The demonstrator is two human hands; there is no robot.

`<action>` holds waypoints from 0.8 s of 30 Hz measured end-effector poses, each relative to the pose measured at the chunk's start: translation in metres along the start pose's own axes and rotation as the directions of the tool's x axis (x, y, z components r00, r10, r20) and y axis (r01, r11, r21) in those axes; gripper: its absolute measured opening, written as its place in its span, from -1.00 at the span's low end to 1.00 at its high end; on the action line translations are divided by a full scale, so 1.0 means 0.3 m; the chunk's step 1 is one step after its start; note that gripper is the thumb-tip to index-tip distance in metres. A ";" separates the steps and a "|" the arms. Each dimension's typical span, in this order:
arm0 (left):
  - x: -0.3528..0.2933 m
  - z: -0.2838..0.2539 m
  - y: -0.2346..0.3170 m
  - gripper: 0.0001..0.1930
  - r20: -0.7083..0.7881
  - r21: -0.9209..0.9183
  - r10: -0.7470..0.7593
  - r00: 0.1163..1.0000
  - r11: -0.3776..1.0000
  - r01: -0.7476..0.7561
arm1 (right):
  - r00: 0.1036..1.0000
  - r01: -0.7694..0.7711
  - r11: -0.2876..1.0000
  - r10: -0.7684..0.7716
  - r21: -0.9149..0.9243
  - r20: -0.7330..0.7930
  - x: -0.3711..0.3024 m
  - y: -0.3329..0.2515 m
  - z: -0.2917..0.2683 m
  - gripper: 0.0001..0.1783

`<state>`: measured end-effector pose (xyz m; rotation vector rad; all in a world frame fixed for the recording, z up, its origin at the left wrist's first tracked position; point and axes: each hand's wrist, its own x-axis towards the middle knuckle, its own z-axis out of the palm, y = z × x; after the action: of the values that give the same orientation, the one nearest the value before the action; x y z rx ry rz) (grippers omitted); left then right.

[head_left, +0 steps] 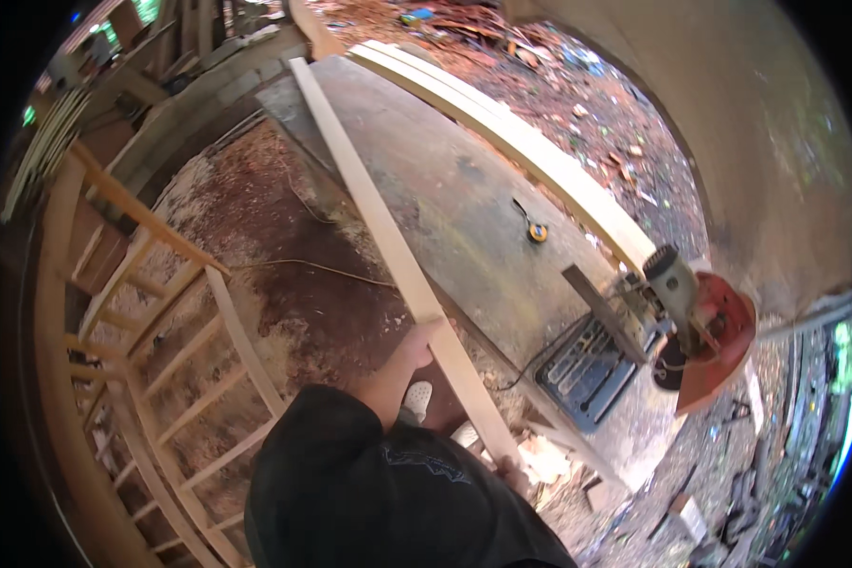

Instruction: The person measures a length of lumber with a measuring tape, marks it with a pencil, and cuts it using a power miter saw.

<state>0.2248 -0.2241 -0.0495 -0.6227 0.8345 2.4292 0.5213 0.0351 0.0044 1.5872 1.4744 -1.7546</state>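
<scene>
A long pale wooden board point(374, 220) slants from the far edge of the workbench down to my body. My left hand point(419, 347) is closed around its side, about midway along the near half. At the near end of the board, my right hand point(513, 475) grips it, though the sleeve and shirt hide most of that hand. The far end rests at the edge of the worn workbench point(445, 204). On the bench to the right stands a cut-off saw point(677, 303) with a red guard and a dark slotted base.
A yellow tape measure point(537, 232) lies on the bench. More long timber point(530, 151) runs along its far side. Wooden ladder-like frames point(180, 398) stand to the left. Sawdust and a cord point(312, 270) lie on the ground, and wood scraps point(544, 459) sit beside the bench.
</scene>
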 end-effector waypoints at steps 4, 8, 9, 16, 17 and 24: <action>-0.005 0.033 0.058 -0.71 0.092 0.054 0.099 0.991 0.993 -0.104 | 0.962 0.263 0.850 -0.197 -0.457 0.186 0.069 0.015 -0.004 -0.50; -0.177 0.091 0.159 -0.71 0.131 0.145 0.196 0.972 0.966 -0.214 | 0.959 0.162 0.928 -0.069 -0.336 0.274 0.247 0.072 0.027 -0.62; -0.242 0.101 0.177 -0.68 0.109 0.161 0.236 0.966 0.954 -0.251 | 0.792 -0.066 0.996 0.094 -0.067 0.604 0.363 0.109 0.006 -0.62; -0.607 0.294 0.375 -0.52 0.247 0.315 0.376 0.893 0.841 -0.441 | 0.343 -0.316 0.897 0.413 -0.310 0.844 0.398 -0.061 0.206 -0.50; -0.672 0.316 0.410 -0.44 0.275 0.334 0.402 0.873 0.812 -0.479 | 0.337 -0.267 0.909 0.400 -0.321 0.852 0.368 -0.090 0.251 -0.49; -1.032 0.456 0.537 -0.45 0.092 0.333 0.835 0.542 0.488 -0.807 | 0.324 -0.052 0.943 0.328 -0.329 0.888 0.208 -0.205 0.481 -0.45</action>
<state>0.3363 -0.3383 0.2898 -0.1621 1.9115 2.9452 0.3787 -0.0393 -0.0475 0.3235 0.7653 -1.7157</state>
